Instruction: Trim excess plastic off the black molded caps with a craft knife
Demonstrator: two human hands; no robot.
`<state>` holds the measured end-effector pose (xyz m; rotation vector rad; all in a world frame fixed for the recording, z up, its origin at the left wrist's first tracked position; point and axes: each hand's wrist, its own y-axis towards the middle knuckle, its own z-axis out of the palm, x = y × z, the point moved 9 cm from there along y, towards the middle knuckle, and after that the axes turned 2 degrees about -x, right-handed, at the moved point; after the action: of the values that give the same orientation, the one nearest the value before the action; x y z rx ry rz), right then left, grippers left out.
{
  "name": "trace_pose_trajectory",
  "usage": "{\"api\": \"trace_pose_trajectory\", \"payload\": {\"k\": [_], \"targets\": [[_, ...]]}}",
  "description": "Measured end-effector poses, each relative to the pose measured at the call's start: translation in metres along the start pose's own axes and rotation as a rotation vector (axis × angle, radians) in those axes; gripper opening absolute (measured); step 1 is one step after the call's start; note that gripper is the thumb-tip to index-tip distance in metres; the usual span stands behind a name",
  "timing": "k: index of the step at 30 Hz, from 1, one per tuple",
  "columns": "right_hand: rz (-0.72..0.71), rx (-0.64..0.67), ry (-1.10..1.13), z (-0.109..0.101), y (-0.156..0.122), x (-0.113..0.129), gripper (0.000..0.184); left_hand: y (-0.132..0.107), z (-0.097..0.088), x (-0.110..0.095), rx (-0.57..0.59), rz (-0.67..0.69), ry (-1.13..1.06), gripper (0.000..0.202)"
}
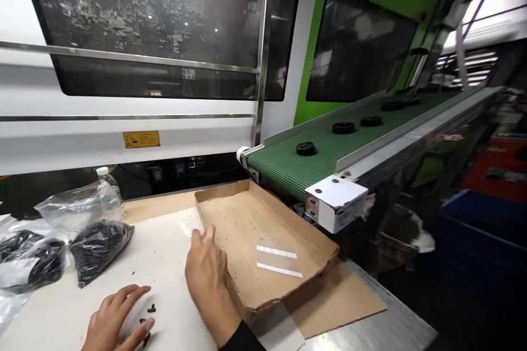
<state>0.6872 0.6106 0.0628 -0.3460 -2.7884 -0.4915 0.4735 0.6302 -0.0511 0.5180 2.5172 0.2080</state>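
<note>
My left hand [113, 321] lies flat near the front of the white work surface [160, 263], fingers spread over a few small black parts [150, 308]. My right hand [207, 272] rests at the left wall of a shallow cardboard tray [230, 197], with its fingertips on a small clear plastic piece [186, 228]. Whether the fingers pinch it is unclear. A small clear bag [276, 260] lies inside the tray.
Clear bags of black parts [96, 247] and a plastic bottle [109, 181] sit at the left. A green conveyor belt [329, 153] carries black round caps [305, 148] down toward the tray. A large machine with dark windows stands behind. Blue bins [477, 230] are at right.
</note>
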Motion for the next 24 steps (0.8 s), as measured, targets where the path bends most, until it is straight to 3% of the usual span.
{"api": "trace_pose_trajectory", "payload": {"k": [3, 7, 12, 16, 20, 24], "targets": [[0.111, 0.043, -0.126, -0.01, 0.012, -0.03, 0.033, -0.004, 0.007, -0.011, -0.011, 0.063, 0.079, 0.041], [0.17, 0.173, -0.225, 0.001, 0.015, -0.054, 0.013, -0.003, 0.015, -0.016, 0.068, 0.088, -0.064, 0.034], [0.099, 0.26, -0.264, 0.014, 0.003, -0.031, 0.009, -0.003, 0.015, -0.018, 0.199, 0.089, -0.226, 0.033], [0.068, 0.269, -0.287, 0.017, -0.006, -0.009, 0.01, -0.002, 0.008, -0.017, 0.172, 0.06, -0.255, 0.026], [0.039, 0.268, -0.314, 0.015, -0.01, -0.007, 0.011, -0.003, 0.001, -0.018, 0.146, 0.049, -0.247, 0.014], [0.006, 0.251, -0.341, 0.012, -0.009, -0.015, 0.01, -0.006, 0.0, -0.025, 0.17, 0.076, -0.26, 0.015]]}}
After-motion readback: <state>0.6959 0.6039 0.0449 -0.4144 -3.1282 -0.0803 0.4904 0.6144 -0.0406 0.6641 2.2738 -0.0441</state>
